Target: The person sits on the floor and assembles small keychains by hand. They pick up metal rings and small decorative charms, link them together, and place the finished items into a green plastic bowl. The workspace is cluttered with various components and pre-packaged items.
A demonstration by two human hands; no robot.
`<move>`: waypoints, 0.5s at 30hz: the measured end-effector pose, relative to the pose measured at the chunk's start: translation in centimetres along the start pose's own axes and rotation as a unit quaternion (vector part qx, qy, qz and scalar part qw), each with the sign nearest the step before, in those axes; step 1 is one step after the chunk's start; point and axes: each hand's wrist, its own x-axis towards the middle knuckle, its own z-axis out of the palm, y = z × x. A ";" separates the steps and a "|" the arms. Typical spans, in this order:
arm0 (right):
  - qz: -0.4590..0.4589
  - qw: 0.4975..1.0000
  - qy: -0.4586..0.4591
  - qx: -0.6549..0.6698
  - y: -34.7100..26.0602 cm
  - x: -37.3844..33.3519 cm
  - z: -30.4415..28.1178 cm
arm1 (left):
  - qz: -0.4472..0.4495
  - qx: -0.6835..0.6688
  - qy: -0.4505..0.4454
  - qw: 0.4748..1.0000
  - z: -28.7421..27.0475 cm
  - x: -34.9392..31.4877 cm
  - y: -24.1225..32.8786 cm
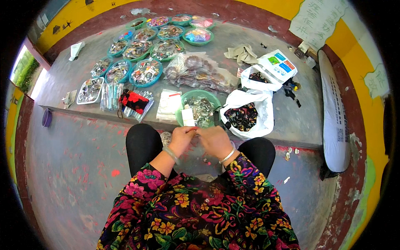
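Note:
My left hand (182, 138) and my right hand (214, 141) meet between my knees, at the near edge of a green basin (216, 100). Left fingers are closed in a pinch, with a small reddish spot at their tips that I cannot identify. The right hand is blurred, its fingers curled closed toward the left fingertips; anything inside is hidden. Small packaged pieces (203, 109) fill the basin. A white card (188, 117) lies at its near left side, just beyond my left hand. White papers (168, 105) sit left of the basin.
To the right, a white plastic bag (266, 109) holds dark beaded pieces; another white bag (277, 68) stands behind. Several round baskets (146, 71) of small goods cover the platform's left side. A red and black pouch (134, 101) rests on clear packets. Plastic-wrapped bundles (196, 71) lie behind the basin.

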 end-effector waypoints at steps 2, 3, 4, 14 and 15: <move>0.023 0.997 0.034 0.065 1.8 0.3 -1.4 | 0.000 0.027 -0.004 1.000 0.0 0.0 0.0; 0.040 0.998 0.032 0.032 3.5 0.1 -1.9 | 0.006 0.051 -0.012 0.999 0.0 0.0 0.0; 0.050 0.999 0.015 0.013 4.9 0.5 -3.2 | 0.011 0.077 -0.018 0.997 -0.1 -0.1 -0.1; 0.205 0.923 -0.298 -0.131 24.6 -3.1 -3.0 | 0.015 0.041 -0.049 0.998 1.4 0.1 -0.2; 0.200 0.913 -0.335 -0.124 25.1 -3.0 -2.3 | 0.033 0.056 -0.046 0.997 1.4 0.2 -0.8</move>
